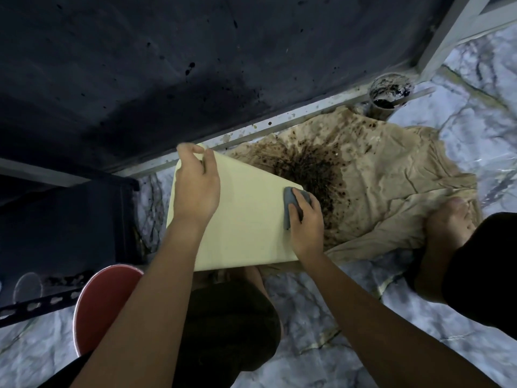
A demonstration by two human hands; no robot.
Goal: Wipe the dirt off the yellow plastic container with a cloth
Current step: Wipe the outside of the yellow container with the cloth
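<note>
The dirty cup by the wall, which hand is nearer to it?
Right. The right hand presses the grey cloth below-left of the cup; the left hand grips the yellow container farther left.

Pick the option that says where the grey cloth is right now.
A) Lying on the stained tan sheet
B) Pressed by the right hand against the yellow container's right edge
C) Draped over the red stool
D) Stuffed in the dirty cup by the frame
B: the right hand presses the grey cloth on the yellow container at its right edge, while the left hand grips the container's top corner.
</note>
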